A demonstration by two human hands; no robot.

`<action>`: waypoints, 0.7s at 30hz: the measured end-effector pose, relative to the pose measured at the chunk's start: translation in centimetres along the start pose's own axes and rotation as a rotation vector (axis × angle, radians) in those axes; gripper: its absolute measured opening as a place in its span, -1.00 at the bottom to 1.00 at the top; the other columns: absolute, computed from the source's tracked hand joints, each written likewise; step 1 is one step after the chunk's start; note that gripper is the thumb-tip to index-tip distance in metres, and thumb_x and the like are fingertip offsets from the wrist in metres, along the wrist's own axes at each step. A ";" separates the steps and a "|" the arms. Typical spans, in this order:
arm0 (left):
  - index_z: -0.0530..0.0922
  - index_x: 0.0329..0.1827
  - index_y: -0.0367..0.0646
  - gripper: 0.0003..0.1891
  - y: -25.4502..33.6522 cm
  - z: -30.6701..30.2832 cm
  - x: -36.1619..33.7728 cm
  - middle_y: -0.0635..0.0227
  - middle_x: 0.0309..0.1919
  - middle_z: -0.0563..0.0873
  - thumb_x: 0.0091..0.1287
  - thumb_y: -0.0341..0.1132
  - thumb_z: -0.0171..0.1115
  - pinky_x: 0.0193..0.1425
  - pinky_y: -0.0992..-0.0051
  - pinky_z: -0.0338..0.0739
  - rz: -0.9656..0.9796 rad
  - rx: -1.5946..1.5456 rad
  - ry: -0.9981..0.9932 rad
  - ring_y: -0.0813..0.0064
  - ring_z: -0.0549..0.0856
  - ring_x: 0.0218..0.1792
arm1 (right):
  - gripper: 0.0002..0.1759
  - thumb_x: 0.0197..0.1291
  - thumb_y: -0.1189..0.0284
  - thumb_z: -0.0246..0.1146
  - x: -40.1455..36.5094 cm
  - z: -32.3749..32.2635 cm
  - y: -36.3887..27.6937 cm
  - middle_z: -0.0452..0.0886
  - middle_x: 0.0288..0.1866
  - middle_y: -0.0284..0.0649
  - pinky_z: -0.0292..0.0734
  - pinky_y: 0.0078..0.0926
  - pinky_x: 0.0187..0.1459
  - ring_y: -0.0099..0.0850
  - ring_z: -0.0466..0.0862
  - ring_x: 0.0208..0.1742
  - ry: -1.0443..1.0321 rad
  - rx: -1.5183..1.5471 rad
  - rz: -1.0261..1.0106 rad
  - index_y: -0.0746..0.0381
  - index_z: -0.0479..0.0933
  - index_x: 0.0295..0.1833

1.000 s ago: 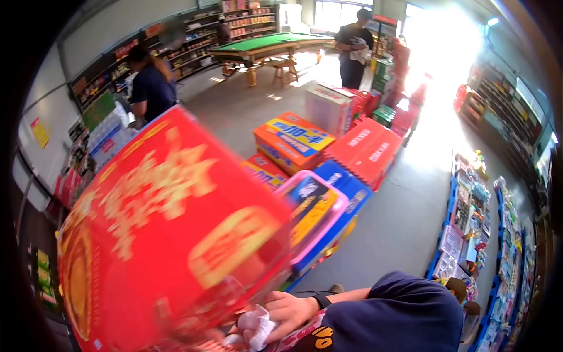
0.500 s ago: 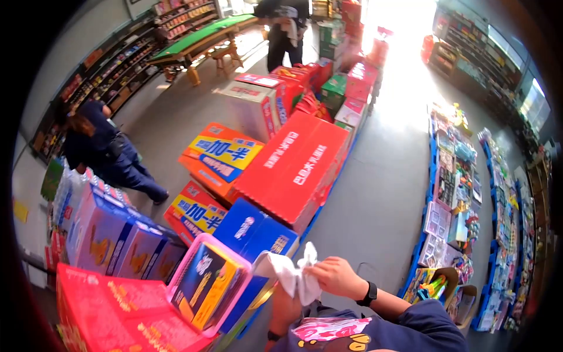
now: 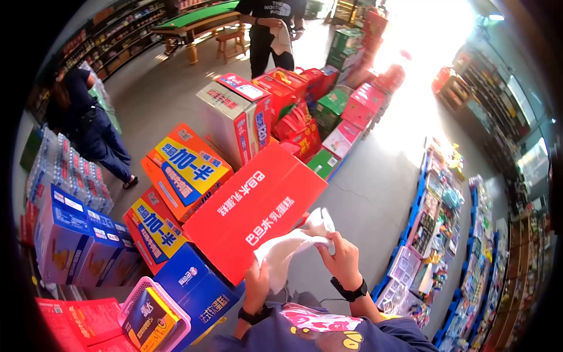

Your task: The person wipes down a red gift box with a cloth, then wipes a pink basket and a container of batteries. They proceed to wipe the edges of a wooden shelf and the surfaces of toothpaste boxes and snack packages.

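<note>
While standing at the red carton [image 3: 252,217], holding a white cloth [image 3: 284,253] with left hand [image 3: 256,286] and right hand [image 3: 342,258].
Pinching one end between right thumb and fingers, just off the red carton's near right edge; gripping the other end in the left hand, by the red carton's near corner, with fingers partly hidden. Leaving no wide gap in either of the hands; nothing else visibly held. Cannot tell cloth-to-carton contact. Likely at a cloth-handling step, straightening or folding, cannot tell which; as judged, calling next for a firm pinch at both ends, with slack clear of the red carton. Also noting a blue carton [image 3: 190,293] just beside the red carton's near left end, orange boxes [image 3: 187,164] to its left, and beyond it a person [image 3: 258,44] with another cloth [image 3: 281,40].
</note>
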State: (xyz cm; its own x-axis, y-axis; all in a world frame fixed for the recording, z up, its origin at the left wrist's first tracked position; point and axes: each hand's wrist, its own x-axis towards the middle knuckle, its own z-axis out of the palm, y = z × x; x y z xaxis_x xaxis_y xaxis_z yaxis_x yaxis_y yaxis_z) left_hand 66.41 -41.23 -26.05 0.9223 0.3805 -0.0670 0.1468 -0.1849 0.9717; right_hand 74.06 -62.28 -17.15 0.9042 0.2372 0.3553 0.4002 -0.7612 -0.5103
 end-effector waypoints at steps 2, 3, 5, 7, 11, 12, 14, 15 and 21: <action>0.50 0.11 -0.38 -0.69 0.9 0.4 1.0 0.20 -0.20 0.71 0.46 -0.33 0.02 -0.11 0.41 0.53 -0.125 0.000 -0.083 0.46 0.66 -0.18 | -0.72 0.12 0.34 0.38 -0.1 1.2 1.8 0.56 -0.61 -0.13 0.45 -0.24 -0.53 -0.08 0.62 -0.54 0.015 -0.025 0.041 0.18 0.48 -0.15; 0.51 0.12 -0.35 -0.69 2.2 0.4 1.7 0.24 -0.20 0.70 0.47 -0.32 0.03 -0.13 0.44 0.53 -0.349 -0.123 -0.146 0.51 0.66 -0.17 | -0.72 0.15 0.32 0.37 -0.4 1.6 3.1 0.55 -0.60 -0.09 0.44 -0.23 -0.52 -0.05 0.62 -0.53 -0.006 -0.088 0.098 0.19 0.46 -0.14; 0.53 0.13 -0.31 -0.70 4.2 0.6 2.4 0.34 -0.15 0.68 0.50 -0.28 0.03 -0.07 0.51 0.52 -0.338 -0.283 -0.054 0.62 0.63 -0.12 | -0.70 0.14 0.37 0.34 -1.0 1.7 5.3 0.57 -0.58 -0.09 0.47 -0.21 -0.52 -0.07 0.63 -0.53 0.045 -0.037 0.149 0.20 0.45 -0.07; 0.52 0.13 -0.30 -0.70 5.2 1.1 2.0 0.40 -0.10 0.65 0.51 -0.28 0.02 0.01 0.53 0.50 -0.259 -0.576 0.051 0.64 0.61 -0.07 | -0.71 0.17 0.43 0.30 -1.0 0.7 7.4 0.56 -0.59 -0.09 0.46 -0.24 -0.52 -0.11 0.63 -0.55 -0.025 0.103 0.229 0.22 0.43 -0.02; 0.41 0.27 -0.31 -0.62 8.6 0.5 0.6 0.38 -0.02 0.64 0.52 -0.26 0.02 0.09 0.54 0.48 -0.129 -0.751 0.262 0.61 0.61 -0.03 | -0.62 0.22 0.48 0.25 4.7 0.6 7.8 0.60 -0.52 -0.13 0.50 -0.34 -0.45 -0.19 0.63 -0.54 -0.079 0.461 -0.001 0.26 0.37 0.13; 0.35 0.33 -0.32 -0.57 8.7 0.2 1.2 0.37 -0.02 0.64 0.53 -0.24 0.01 0.10 0.50 0.48 -0.090 -0.748 0.372 0.56 0.61 -0.04 | -0.57 0.23 0.45 0.26 7.1 0.4 5.9 0.66 -0.34 -0.08 0.55 -0.34 -0.36 -0.16 0.67 -0.42 -0.141 0.360 -0.054 0.24 0.36 0.19; 0.26 0.41 -0.35 -0.49 7.3 -0.8 3.7 0.23 0.09 0.60 0.54 -0.18 -0.05 0.14 0.37 0.49 0.057 -0.498 0.623 0.39 0.61 0.07 | -0.43 0.23 0.43 0.26 11.6 2.2 2.5 0.62 -0.01 0.02 0.58 -0.26 -0.11 -0.12 0.66 -0.07 -0.114 0.316 -0.397 0.25 0.30 0.34; 0.25 0.43 -0.37 -0.45 5.7 -1.5 5.0 0.10 0.21 0.57 0.54 -0.13 -0.10 0.18 0.28 0.50 0.148 -0.241 0.754 0.27 0.60 0.18 | -0.35 0.24 0.37 0.26 13.4 5.1 1.6 0.57 0.09 0.07 0.51 -0.21 0.09 -0.05 0.58 0.08 -0.034 0.319 -0.550 0.27 0.25 0.40; 0.29 0.41 -0.35 -0.34 -4.4 1.0 5.2 -0.30 0.40 0.25 0.43 0.02 0.00 0.53 0.08 0.07 0.020 1.159 0.561 -0.14 0.23 0.45 | -0.32 0.30 0.10 0.14 11.9 19.4 2.1 0.36 0.41 0.06 0.15 -0.10 0.44 -0.03 0.30 0.45 -0.220 0.094 -0.900 0.26 0.30 0.42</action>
State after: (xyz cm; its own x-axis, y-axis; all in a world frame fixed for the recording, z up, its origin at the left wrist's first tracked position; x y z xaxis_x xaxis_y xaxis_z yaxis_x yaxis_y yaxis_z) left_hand 70.96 -39.36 -30.88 0.6941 0.6430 0.3236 0.6182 -0.7628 0.1895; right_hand 88.54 -49.32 -29.15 0.2515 0.8306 0.4967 0.9662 -0.1852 -0.1796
